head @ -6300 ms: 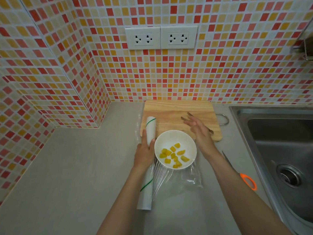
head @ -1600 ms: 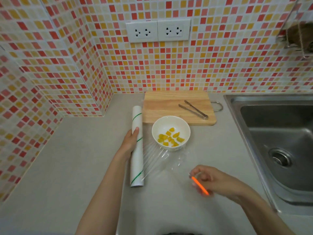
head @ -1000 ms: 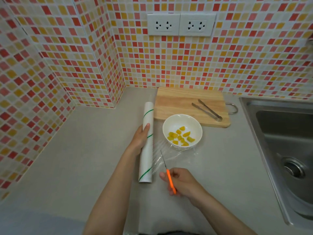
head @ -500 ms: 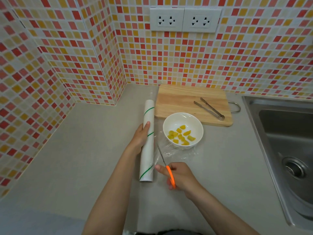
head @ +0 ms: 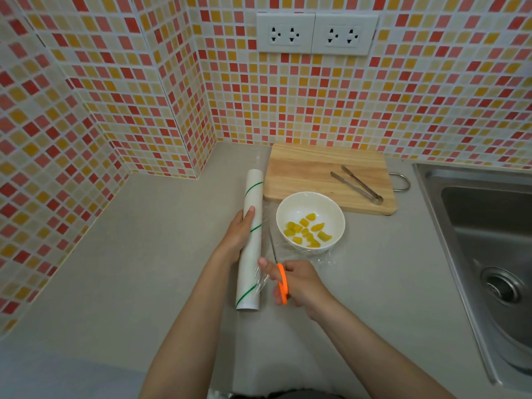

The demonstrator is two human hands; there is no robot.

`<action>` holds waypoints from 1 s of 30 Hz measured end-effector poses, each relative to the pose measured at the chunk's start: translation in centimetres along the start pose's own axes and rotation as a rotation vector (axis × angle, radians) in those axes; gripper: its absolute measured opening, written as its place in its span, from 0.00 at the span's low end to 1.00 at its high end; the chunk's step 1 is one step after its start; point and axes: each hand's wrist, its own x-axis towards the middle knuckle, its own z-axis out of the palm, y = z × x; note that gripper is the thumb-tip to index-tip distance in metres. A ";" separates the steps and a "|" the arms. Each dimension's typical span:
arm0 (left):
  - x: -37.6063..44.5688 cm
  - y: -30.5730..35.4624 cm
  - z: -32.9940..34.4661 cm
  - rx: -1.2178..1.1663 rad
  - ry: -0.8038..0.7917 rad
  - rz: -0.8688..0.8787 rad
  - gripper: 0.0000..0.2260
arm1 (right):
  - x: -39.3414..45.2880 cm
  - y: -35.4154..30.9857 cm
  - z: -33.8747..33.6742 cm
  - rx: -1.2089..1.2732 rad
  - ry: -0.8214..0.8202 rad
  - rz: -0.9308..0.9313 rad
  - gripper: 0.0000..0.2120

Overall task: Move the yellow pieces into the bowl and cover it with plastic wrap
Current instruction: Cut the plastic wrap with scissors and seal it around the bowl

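Observation:
A white bowl (head: 310, 208) holding several yellow pieces (head: 307, 232) stands on the grey counter, resting on a sheet of clear plastic wrap (head: 324, 257) pulled from the roll. The white roll with green stripes (head: 251, 254) lies lengthwise to the left of the bowl. My left hand (head: 240, 234) presses on the roll from the left. My right hand (head: 296, 282) holds orange-handled scissors (head: 281, 280) just below the bowl; their blades point up along the wrap, between roll and bowl.
A wooden cutting board (head: 311, 171) with metal tongs (head: 357, 184) on it lies behind the bowl. A steel sink (head: 489, 234) fills the right side. Tiled walls close off the back and the left corner.
My right hand picked up the scissors from the right and brought them left to the wrap beside the roll. Since half a second ago the blades have moved forward along the wrap.

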 end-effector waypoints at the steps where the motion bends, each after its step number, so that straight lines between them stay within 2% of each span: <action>1: 0.0 0.0 0.0 0.008 0.002 0.001 0.21 | 0.1 -0.2 0.0 -0.005 0.005 -0.003 0.26; 9: -0.1 0.5 -0.1 -0.020 -0.004 -0.024 0.25 | 0.8 -1.0 0.5 0.011 0.012 0.041 0.27; 13: -0.3 0.7 -0.1 -0.040 -0.021 -0.037 0.21 | 1.5 -1.7 0.6 0.027 0.029 0.056 0.27; 30: -0.5 0.5 -0.5 -0.026 -0.016 -0.028 0.22 | 3.8 -4.0 0.9 0.145 0.048 0.128 0.26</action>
